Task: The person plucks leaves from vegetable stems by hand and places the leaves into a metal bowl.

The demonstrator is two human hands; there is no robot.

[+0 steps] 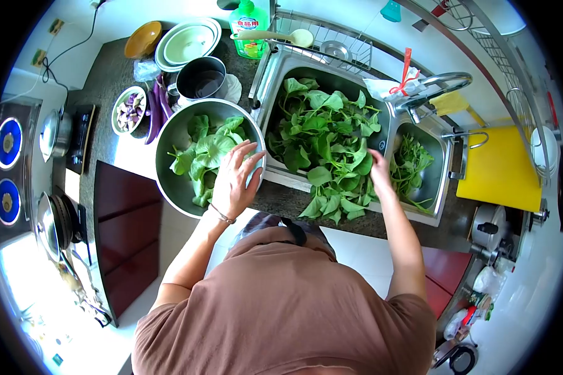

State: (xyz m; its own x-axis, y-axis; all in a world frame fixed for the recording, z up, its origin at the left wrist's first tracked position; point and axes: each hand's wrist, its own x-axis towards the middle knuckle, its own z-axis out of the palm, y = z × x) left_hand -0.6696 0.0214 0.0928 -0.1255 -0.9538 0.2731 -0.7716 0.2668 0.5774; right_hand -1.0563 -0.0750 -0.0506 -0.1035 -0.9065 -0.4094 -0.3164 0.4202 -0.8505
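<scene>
My left hand (236,181) is over the right side of a large metal bowl (169,134), its fingers stretched out and apart above picked green leaves (209,150). On the sink's front edge lies a big heap of leafy greens (322,134), filling the larger basin and hanging over the counter. At the heap's right side, my right hand (379,172) has its fingers closed on the leafy greens; the fingertips are partly hidden by leaves. Thinner stems and leaves (410,162) lie in the small basin (433,175) to the right.
Behind the bowl stand a dark pot (201,78), pale nested bowls (187,45) and a green detergent bottle (249,28). Purple eggplants (154,112) lie beside a bowl of cut pieces (130,111). A faucet (428,90) arches over the sink; a yellow cutting board (500,169) is at right.
</scene>
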